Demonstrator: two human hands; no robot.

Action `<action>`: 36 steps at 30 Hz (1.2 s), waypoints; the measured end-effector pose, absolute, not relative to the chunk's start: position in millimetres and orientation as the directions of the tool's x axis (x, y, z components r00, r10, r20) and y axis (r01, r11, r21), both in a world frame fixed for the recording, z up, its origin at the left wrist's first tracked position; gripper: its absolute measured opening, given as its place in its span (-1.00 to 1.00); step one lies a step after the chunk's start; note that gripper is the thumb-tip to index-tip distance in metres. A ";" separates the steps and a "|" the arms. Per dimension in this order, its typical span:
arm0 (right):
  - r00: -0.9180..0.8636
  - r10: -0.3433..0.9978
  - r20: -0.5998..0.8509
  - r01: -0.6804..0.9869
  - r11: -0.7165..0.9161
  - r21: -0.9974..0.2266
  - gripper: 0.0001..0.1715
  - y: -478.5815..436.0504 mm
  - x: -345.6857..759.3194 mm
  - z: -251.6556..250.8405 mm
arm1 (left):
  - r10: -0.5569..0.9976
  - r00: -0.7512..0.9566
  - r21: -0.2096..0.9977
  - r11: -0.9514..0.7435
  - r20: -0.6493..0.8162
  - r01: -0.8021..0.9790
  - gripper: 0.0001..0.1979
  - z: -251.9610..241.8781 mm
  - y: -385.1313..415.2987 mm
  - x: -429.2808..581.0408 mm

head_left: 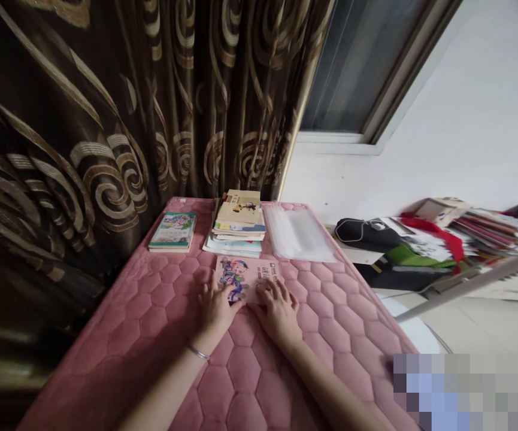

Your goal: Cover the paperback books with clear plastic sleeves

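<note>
A pink picture book (247, 270) with a cartoon figure on its cover lies flat on a pink quilted bed cover (241, 371), turned sideways to me. My left hand (218, 304) grips its lower left corner, fingers along the left side and thumb at the near edge. At the lower right, my right hand (279, 306) has its bent fingers over the cover and its thumb by the near edge. Just beyond stands a stack of books (236, 230), topped by a tan book (239, 206). A green-edged book (173, 232) lies to the left. Clear plastic sleeves (299, 233) lie to the right.
A dark patterned curtain (119, 131) hangs along the left and back. Beyond the bed's right edge are a black pouch (366, 233) with a white cable, a red strap (438, 233) and piled papers (487, 230). A grey bar (469, 284) slants across the right.
</note>
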State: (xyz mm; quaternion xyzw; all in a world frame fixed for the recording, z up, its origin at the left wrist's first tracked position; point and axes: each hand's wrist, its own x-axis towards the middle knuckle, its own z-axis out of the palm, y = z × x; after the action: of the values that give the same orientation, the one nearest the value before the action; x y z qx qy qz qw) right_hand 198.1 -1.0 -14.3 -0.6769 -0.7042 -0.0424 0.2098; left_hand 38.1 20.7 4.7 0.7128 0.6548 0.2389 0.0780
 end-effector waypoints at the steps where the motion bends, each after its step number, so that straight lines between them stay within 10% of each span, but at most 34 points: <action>1: 0.012 0.939 0.343 0.969 0.074 -0.235 -0.61 -1.4 201.8 -13.9 | 0.966 0.047 0.425 -0.155 0.254 0.892 -0.68 2.8 22.4 34.0; 17: -0.076 0.983 0.167 0.885 0.144 -0.444 -0.62 -3.5 279.1 -16.1 | 0.870 0.400 0.569 -0.492 0.288 0.659 -0.75 -17.5 60.5 -41.9; 36: -0.157 0.971 0.181 0.883 0.220 -0.415 -0.64 18.1 303.9 10.5 | 0.933 0.292 0.621 -0.359 0.211 0.697 -0.66 9.5 48.7 -43.3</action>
State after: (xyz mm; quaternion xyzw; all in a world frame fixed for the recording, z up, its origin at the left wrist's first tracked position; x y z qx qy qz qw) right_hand 303.9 18.1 10.5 -0.6153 -0.7532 0.1063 0.2069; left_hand -43.3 48.7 9.5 0.7755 0.5255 0.2790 0.2110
